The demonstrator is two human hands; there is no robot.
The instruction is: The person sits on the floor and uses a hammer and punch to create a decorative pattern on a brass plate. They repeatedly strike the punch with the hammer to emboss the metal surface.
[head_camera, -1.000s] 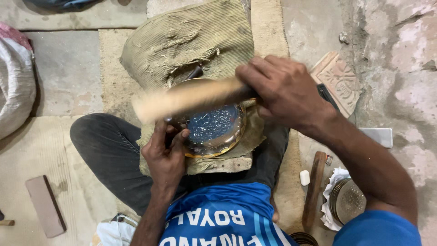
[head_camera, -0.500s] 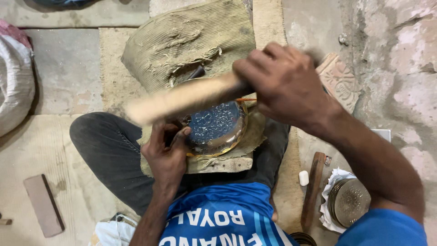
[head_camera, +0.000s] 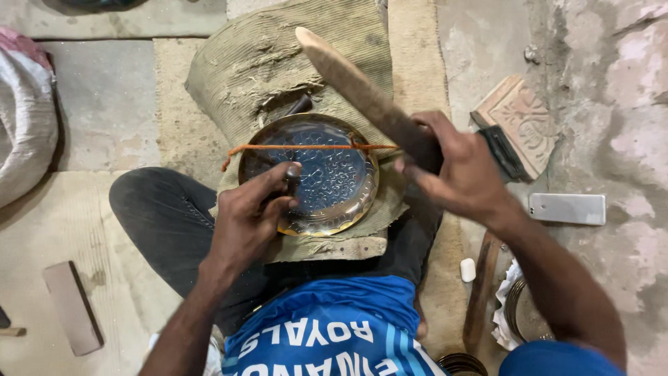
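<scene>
Bare concrete floor (head_camera: pixel 104 104) lies under us in the head view, with a burlap pad (head_camera: pixel 278 63) spread ahead of our folded legs. On the pad, right over our lap, sits the round metal plate (head_camera: pixel 309 174), face up and lying flat. An orange cord (head_camera: pixel 299 147) crosses its upper part from side to side.

Our left hand (head_camera: pixel 250 216) is clenched around a small dark punch (head_camera: pixel 292 177), its tip set on the plate's left part. Our right hand (head_camera: pixel 452 167) grasps a wooden mallet (head_camera: pixel 362 90) by its lower end; its long axis runs from our grip up and to the left, with the rounded far end pointing away from us over the pad.

As for progress, we judge the work well along: a dimpled pattern already covers most of the plate's centre, while the smooth rim shows little of it, so the border seems to be what remains.

Off to the right lie a carved block (head_camera: pixel 522 118), a phone (head_camera: pixel 567 207) and a wooden stick (head_camera: pixel 480 292); a flat block (head_camera: pixel 73 306) rests at lower left.
</scene>
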